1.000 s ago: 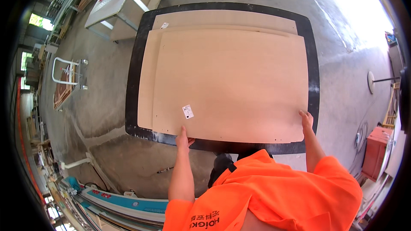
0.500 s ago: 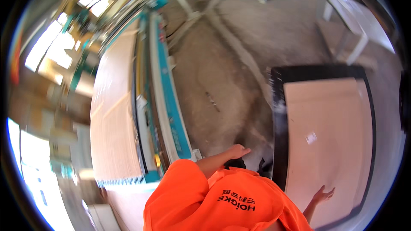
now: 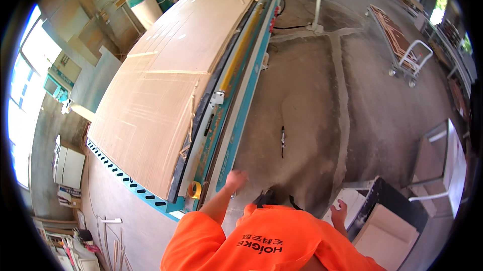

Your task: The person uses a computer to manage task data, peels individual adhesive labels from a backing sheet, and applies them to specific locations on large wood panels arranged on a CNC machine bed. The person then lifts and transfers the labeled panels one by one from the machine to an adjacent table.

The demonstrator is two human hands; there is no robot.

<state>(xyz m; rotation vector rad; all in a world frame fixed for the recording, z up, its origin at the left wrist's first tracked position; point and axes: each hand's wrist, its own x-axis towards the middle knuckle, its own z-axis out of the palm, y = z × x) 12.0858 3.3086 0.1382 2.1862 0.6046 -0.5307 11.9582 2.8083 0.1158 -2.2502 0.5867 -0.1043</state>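
Observation:
My left hand [image 3: 236, 180] hangs beside the near right corner of a long machine bed [image 3: 231, 145], above the floor. It is smeared by motion, so its fingers do not show clearly. Nothing is seen in it. To the right, my right hand [image 3: 339, 213] is open, fingers apart and slightly curled, with nothing held. It is nearest to a pale board [image 3: 385, 231] lying on a black-edged platform [image 3: 390, 193]. Across the machine bed lies a wide light-brown wood sheet [image 3: 136, 115], with a smaller cut panel [image 3: 196, 34] farther back. A yellow tape roll [image 3: 195, 189] sits on the machine's near corner.
A small black-and-silver tool [image 3: 283, 140] lies on the concrete floor ahead. A white post [image 3: 318, 9] stands farther off. At the right are a trolley of boards [image 3: 395, 34] and a white metal frame table [image 3: 437, 165]. Wood scraps [image 3: 188, 125] lie along the machine's edge.
My view has turned left, bringing the machine toward the centre and the black-edged platform toward the lower right. My left hand now appears closer to the machine's edge.

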